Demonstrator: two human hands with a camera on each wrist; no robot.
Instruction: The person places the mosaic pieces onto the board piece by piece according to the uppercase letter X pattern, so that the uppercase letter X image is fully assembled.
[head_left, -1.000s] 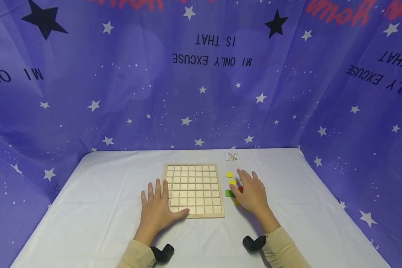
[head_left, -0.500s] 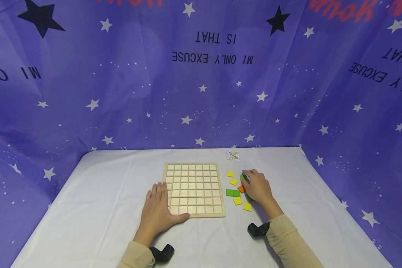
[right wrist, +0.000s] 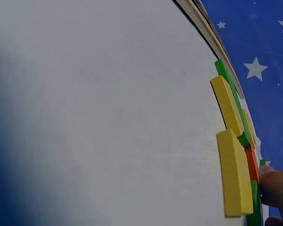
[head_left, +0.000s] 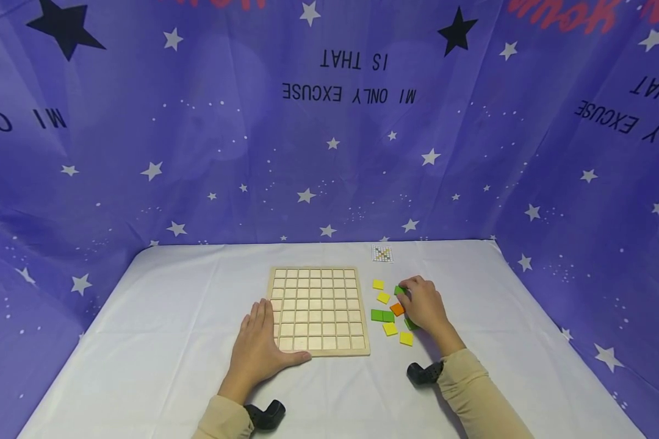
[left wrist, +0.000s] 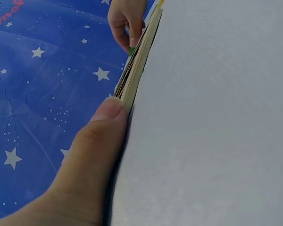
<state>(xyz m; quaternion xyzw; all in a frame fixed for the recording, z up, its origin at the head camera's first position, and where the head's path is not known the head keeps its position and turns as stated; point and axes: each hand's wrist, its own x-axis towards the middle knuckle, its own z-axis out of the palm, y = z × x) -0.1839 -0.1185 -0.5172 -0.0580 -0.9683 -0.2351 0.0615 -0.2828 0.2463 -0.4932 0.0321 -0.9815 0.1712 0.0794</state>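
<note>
Since half a second ago almost nothing has shifted: the right hand (head_left: pixel 425 308) stays curled over the far end of the tile cluster and has crept only slightly, while a second ago it lay flat and spread over those tiles. Its fingertips now pinch a green tile (head_left: pixel 399 290) at the far left of the hand, just right of the two yellow tiles (head_left: pixel 381 291); the tile shows only as a small green edge beyond the fingers, so how much of it sits inside the grip cannot be told. An orange tile (head_left: pixel 397 309) lies touching the hand's near-left side, a green pair (head_left: pixel 382 316) lies just left of that, and two more yellow tiles (head_left: pixel 397 333) lie nearer the person, beside the wrist. The left hand (head_left: pixel 259 350) rests flat on the white table (head_left: pixel 170 329), fingers straight and together, holding nothing; its thumb presses along the near edge of the wooden grid board (head_left: pixel 318 310), which the left wrist view confirms, thumb tip against the board's corner. A small pattern card (head_left: pixel 382 254) lies well beyond the tiles, near the starry cloth
</note>
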